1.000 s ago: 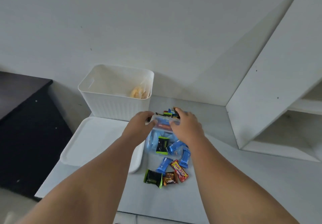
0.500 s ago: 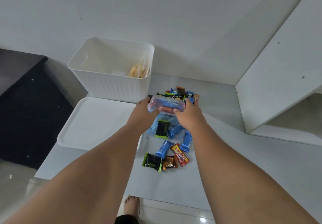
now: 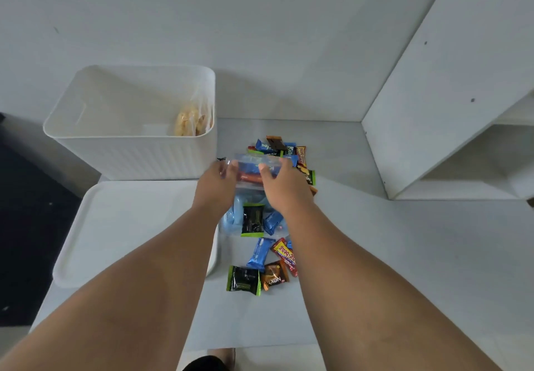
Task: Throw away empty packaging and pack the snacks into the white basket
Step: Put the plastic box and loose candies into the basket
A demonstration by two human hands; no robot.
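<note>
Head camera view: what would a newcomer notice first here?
The left hand and right hand grip a clear plastic bag of snacks at the centre. Bright blue, black-green and orange snack packets lie scattered on the grey table around it. At back left stands the white ribbed plastic basket, a pale yellow snack bag inside.

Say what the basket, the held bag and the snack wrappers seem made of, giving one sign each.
Basket: probably moulded plastic, matt white; ribbed wall, rounded rim.
Bag: thin clear plastic film; contents show through.
Wrappers: likely printed plastic or foil film, glossy; crimped ends.
</note>
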